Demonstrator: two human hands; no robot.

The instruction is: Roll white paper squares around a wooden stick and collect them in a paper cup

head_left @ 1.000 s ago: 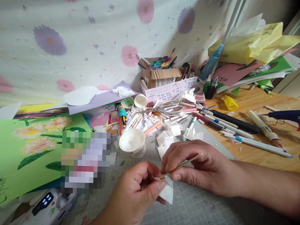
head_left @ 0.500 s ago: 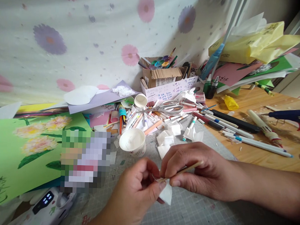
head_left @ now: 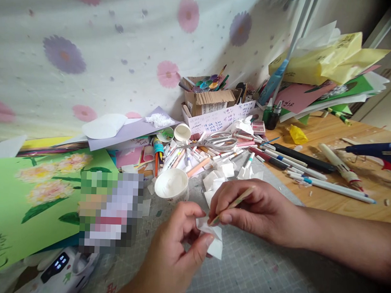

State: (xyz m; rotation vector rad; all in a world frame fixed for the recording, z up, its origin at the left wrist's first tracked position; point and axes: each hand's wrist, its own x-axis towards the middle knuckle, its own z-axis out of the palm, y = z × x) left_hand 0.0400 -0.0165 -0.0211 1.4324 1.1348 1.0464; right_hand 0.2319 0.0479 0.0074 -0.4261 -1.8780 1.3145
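My left hand (head_left: 182, 246) is closed on a small piece of thin white paper (head_left: 215, 246), which hangs a little below the thumb and looks creased. In my right hand (head_left: 249, 208) a flat wooden stick (head_left: 237, 200) is pinched between thumb and fingers, slanting down to the left. Its lower end meets the upper part of the paper; whether it presses or only rests there I cannot tell. Just beyond the left hand stands a paper cup (head_left: 171, 185) with white stuff inside. Crumpled white paper pieces (head_left: 215, 181) lie behind the right hand.
A grey cutting mat (head_left: 242, 272) covers the table under my hands. Scissors (head_left: 219, 141) lie on a heap of markers. At left is a green card (head_left: 8, 178) with flowers. A glue gun (head_left: 371, 148) and several pens (head_left: 335, 190) lie at right.
The stick's lower end has lifted from between my left fingers and stands steeper. My right hand has shifted slightly left and up, and more of the white paper shows.
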